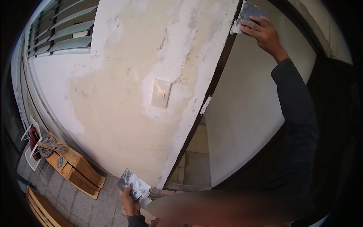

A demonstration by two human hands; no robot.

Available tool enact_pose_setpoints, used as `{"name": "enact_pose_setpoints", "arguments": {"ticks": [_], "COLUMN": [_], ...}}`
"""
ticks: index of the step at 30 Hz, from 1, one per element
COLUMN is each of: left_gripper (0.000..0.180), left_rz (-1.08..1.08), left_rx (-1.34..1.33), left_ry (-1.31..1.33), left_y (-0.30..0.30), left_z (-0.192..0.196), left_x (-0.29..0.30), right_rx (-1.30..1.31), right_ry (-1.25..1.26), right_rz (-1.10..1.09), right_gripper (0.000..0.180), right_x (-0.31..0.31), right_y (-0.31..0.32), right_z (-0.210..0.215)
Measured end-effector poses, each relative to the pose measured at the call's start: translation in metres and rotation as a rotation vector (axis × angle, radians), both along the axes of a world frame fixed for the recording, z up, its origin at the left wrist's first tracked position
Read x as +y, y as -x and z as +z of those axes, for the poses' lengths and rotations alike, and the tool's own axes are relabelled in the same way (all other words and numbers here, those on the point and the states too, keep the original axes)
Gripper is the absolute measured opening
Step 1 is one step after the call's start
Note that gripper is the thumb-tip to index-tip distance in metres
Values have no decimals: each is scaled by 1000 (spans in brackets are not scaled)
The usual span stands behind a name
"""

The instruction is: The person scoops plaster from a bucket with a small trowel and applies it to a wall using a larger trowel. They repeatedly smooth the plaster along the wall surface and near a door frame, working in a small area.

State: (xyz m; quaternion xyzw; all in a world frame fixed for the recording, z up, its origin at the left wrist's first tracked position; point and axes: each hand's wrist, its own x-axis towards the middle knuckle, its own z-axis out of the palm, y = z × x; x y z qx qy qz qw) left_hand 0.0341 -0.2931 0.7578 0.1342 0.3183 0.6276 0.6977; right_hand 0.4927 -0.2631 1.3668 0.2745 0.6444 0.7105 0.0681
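My right hand (pixel 264 34) is raised high at the upper right and grips a flat metal putty blade (pixel 245 15), pressed against the dark corner edge (pixel 219 68) of the patched wall (pixel 124 109). My left hand (pixel 129 202) is low near the bottom edge and holds a second flat scraper (pixel 132 183) with a lump of white filler on it. White filler patches streak the cream wall around a painted-over switch plate (pixel 161 93).
A doorway with a white inner wall (pixel 245 113) and tiled floor opens to the right of the corner. At lower left stand a wooden crate (pixel 75 170) with a broom and a wooden pallet (pixel 41 210) on grey paving. Louvred window slats (pixel 64 30) sit at upper left.
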Motion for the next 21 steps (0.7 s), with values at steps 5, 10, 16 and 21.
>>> {"name": "enact_pose_setpoints", "arguments": {"ticks": [5, 10, 16, 21], "left_gripper": [33, 33, 34, 34], "left_rz": [-15, 6, -73, -15], "left_rx": [11, -67, -36, -40], "left_ry": [-17, -46, 5, -13], "left_y": [4, 1, 0, 1], "left_z": [-2, -5, -8, -8], "left_x": [10, 7, 8, 3], "right_rx": [6, -25, -8, 29], "right_ry": [3, -6, -62, -92], "right_rz": [-19, -50, -5, 9], "right_gripper": [38, 39, 44, 50], "right_x": [-1, -13, 5, -3], "right_y": [7, 8, -6, -21], "right_z": [10, 15, 18, 14]}}
